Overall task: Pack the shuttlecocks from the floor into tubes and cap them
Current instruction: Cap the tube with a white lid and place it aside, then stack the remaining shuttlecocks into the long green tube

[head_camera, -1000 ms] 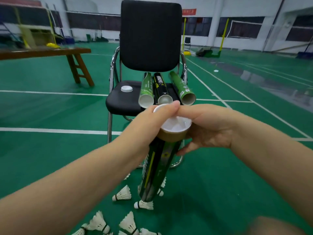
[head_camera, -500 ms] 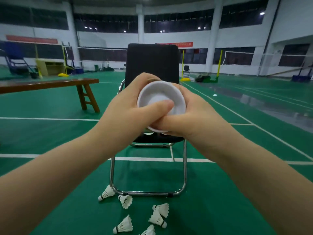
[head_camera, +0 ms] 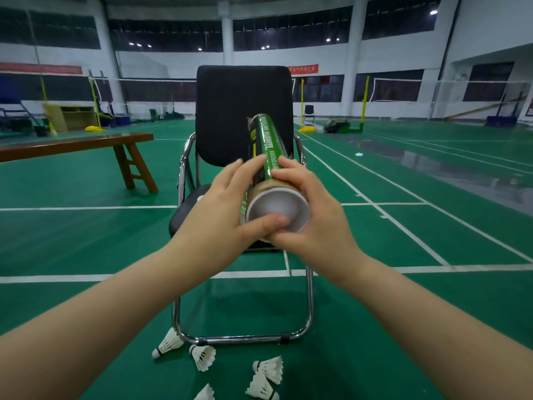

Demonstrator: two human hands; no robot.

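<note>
I hold a green and black shuttlecock tube (head_camera: 266, 142) in both hands at chest height, tilted away from me toward the chair. A white cap (head_camera: 281, 206) sits in its near end, facing me. My left hand (head_camera: 227, 209) wraps the tube's left side, its thumb pressed on the cap's lower rim. My right hand (head_camera: 314, 215) grips the tube's right side and underside. Several white shuttlecocks (head_camera: 266, 369) lie on the green floor below, near the chair's feet; one more shuttlecock (head_camera: 168, 343) rests against the chair frame.
A black chair (head_camera: 243, 111) with a chrome frame stands straight ahead; my hands hide most of its seat. A wooden bench (head_camera: 78, 145) stands to the left. White court lines cross the floor. Net posts and gear stand far back.
The tube went from hanging upright to raised and tilted away from me. The cap, loosely on top before, now sits in the near end under my left thumb. My view rose.
</note>
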